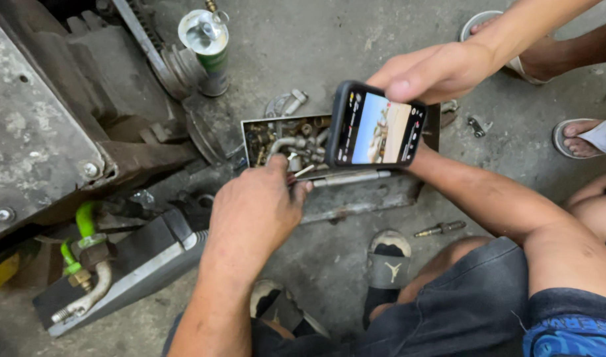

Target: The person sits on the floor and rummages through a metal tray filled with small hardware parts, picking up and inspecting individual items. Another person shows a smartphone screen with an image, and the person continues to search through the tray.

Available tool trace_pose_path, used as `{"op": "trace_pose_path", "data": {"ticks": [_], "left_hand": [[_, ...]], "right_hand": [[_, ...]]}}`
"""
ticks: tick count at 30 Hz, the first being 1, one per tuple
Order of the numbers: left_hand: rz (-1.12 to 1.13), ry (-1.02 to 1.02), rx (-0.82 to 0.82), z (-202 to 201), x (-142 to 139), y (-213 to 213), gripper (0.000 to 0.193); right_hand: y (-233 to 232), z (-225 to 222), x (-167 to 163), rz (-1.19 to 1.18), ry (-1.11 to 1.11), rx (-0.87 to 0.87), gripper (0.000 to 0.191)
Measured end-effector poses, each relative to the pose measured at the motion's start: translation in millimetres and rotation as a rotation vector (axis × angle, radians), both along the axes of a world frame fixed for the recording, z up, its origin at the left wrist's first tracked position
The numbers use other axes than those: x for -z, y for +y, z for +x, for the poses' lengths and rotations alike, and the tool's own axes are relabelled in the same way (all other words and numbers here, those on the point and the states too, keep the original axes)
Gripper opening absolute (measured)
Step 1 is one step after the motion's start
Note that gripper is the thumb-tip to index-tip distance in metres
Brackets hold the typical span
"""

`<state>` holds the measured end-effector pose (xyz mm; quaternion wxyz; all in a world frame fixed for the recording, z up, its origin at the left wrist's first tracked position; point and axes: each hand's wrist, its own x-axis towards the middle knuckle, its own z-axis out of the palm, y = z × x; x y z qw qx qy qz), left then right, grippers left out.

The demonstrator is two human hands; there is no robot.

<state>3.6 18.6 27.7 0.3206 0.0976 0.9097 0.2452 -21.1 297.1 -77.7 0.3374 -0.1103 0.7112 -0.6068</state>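
On the concrete floor [316,46]
Metal box [256,129]: fittings [296,147], bolts inside.
Left hand [253,211]: fingers curled, reaching into box.
Right hand [442,69]: fingers pinching phone [377,127].

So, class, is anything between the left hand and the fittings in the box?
Nothing visible: the left hand touches the fittings in the box. A phone, held by another person's hand, hangs over the box's right part.

Left hand [253,211] reaches toward twelve o'clock, knuckles up, fingers curled down. Right forearm angles toward ten o'clock, its hand hidden.
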Motion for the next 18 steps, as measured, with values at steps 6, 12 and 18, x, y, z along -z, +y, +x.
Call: {"op": "trace_pose_path", "data": {"ticks": [6, 12, 18], "left_hand": [[0.018, 0.017, -0.008, 1.2, -1.8, -2.9, 0.037], [0.027, 0.021, -0.014, 3.5, -3.5, -8.6, 0.037], [0.027, 0.036, -0.025, 0.8, -6.1, -10.2, 0.038]], "right_hand": [[16.9, 34.9, 46.4, 0.378, 0.258, 0.316, 0.028], [46.6, 32.7, 90.8, 0.850, 0.722, -0.094, 0.028], [37.4, 28.1, 86.3, 1.044, 0.906, -0.295, 0.037]]}}
